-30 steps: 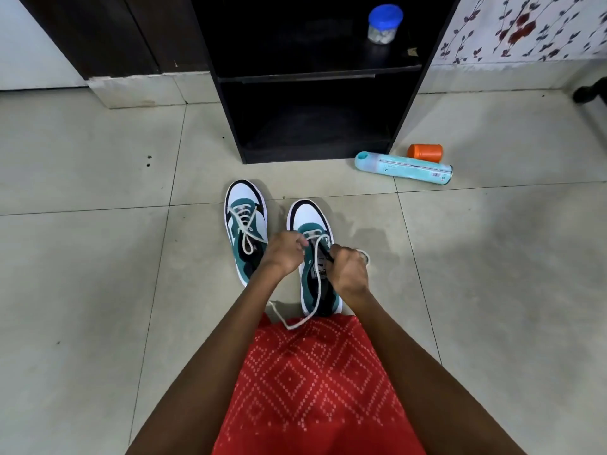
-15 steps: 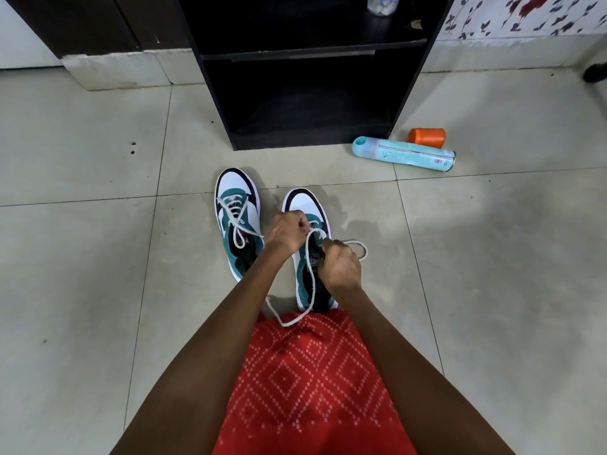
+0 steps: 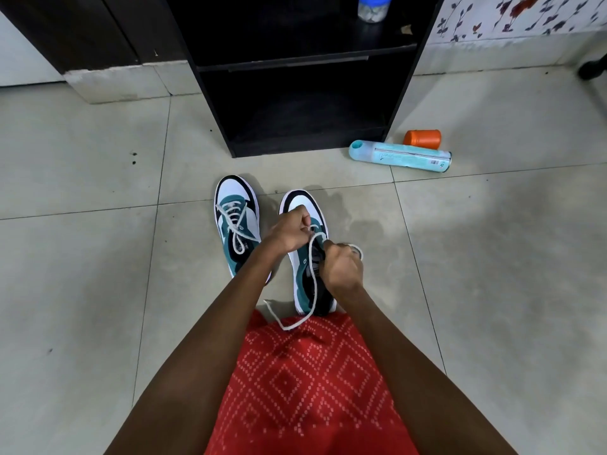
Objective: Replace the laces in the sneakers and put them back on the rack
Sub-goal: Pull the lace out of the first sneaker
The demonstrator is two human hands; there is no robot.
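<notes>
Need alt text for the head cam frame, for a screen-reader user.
The left hand and right hand grip a white lace over one teal-and-white sneaker on the tiled floor; its laced mate stands alongside. Ahead stands a black rack, with a teal spray can and an orange cap lying beside it.

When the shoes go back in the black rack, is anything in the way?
Nothing visible is. Only bare tile lies between the left sneaker, the right sneaker and the rack. The teal bottle and orange cup lie off to the rack's right.
</notes>
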